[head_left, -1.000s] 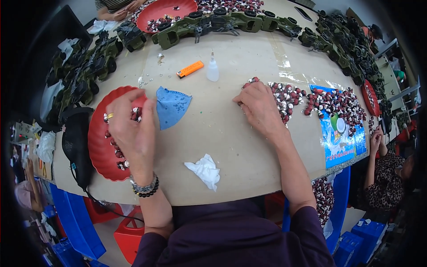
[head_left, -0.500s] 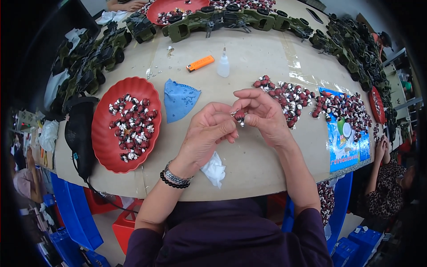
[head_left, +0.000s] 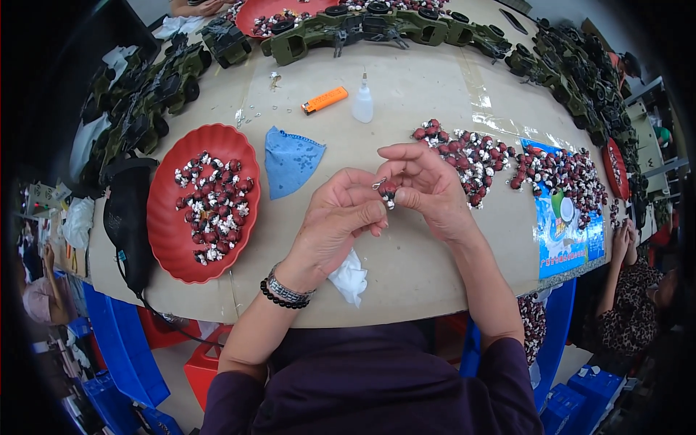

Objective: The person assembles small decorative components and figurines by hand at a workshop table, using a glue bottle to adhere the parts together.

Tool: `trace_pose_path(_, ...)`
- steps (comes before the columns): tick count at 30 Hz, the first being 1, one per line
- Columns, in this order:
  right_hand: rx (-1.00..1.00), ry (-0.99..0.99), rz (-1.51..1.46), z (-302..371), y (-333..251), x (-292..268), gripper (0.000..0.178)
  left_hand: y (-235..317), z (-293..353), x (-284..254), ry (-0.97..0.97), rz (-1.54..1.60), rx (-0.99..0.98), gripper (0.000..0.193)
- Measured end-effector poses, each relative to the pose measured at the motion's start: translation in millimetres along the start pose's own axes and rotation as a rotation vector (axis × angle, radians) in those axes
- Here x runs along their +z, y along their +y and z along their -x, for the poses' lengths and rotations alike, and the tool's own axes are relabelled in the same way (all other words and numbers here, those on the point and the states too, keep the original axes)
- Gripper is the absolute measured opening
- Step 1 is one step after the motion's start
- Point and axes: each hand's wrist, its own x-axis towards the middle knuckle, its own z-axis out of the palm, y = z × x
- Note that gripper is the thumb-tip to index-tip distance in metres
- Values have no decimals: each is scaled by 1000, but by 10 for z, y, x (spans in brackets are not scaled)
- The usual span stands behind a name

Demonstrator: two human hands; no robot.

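Observation:
A small dark-red and white figurine charm (head_left: 388, 192), with black parts, is pinched between the thumb and fingers of my right hand (head_left: 433, 190). A small metal clasp (head_left: 378, 184) sits at its top, beside the left fingertips. My left hand (head_left: 339, 212) is closed with its fingers curled, close against the charm; what its fingertips grip is hidden. Both hands are above the table's near middle. A crumpled white tissue (head_left: 349, 279) lies under my left wrist. To the right is a loose pile of similar charms (head_left: 464, 156).
At left stands a red scalloped plate (head_left: 163, 239) of charms, beside a blue cloth (head_left: 291, 161). Farther back are an orange lighter (head_left: 325, 101), a needle-tipped bottle (head_left: 362, 105) and small metal rings (head_left: 250, 116). Green toy vehicles (head_left: 428, 30) line the far edge. More charms cover a blue printed sheet (head_left: 551, 250).
The charm has turned slightly between my fingers, so more of its red part shows. My hands stay nearly in place; the whole view has shifted a little.

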Motion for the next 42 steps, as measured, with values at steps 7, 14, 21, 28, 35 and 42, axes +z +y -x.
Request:
trace_pose_path(7,-459,-26,915,18,2,-18,52,-58,-12,-50,-39,92,-44,23)
trace_pose_path(14,-313,3,610,30,-7,-20,53,-84,-19,-22,-62,160,-69,29)
trace_pose_path(21,-347,32,724,46,-80,-79,45,-58,-12,-20,-56,172,-93,28)
trace_pose_path(28,-257,259,1317,52,-368,-383,17,29,-16,114,126,176,1,14)
trace_pose_path(35,-150,23,1699,53,-136,-322,23,-26,-39,-131,7,126,-60,16)
trace_pose_path(42,-106,64,772,16,-182,-195,19,-35,-32,67,115,-12,-81,17)
